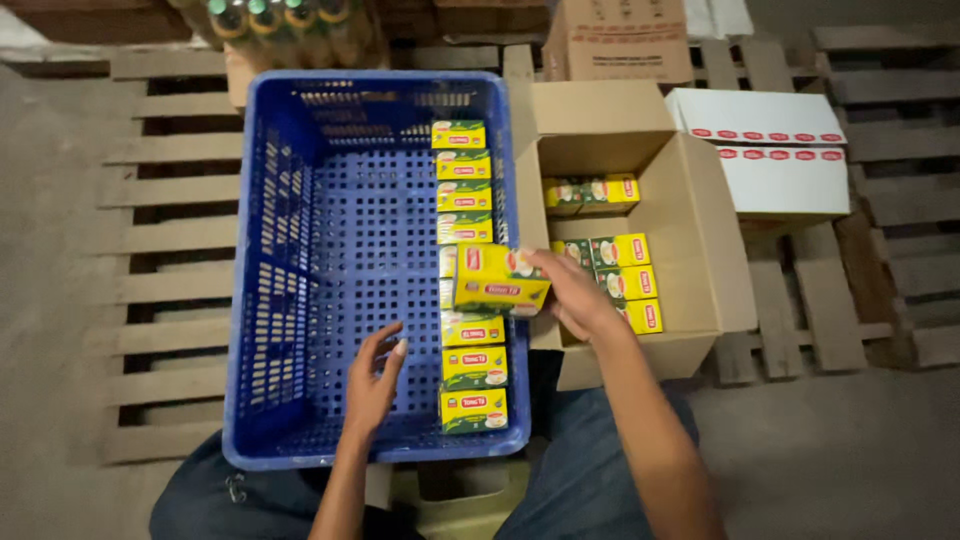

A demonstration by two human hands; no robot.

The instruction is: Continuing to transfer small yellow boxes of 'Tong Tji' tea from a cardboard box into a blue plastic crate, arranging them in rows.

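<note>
My right hand (575, 295) grips a yellow tea box (497, 280) over the blue crate (300, 300) beside the row of boxes (468, 260), while my left hand (372, 380) hovers empty with fingers loosely spread, ready to steady it.

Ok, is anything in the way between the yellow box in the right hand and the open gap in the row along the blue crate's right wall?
Nothing visible. The right hand holds the yellow cardboard box directly above the gap in the row of matching boxes inside the blue plastic crate. The left hand hovers beside it, empty.
</note>
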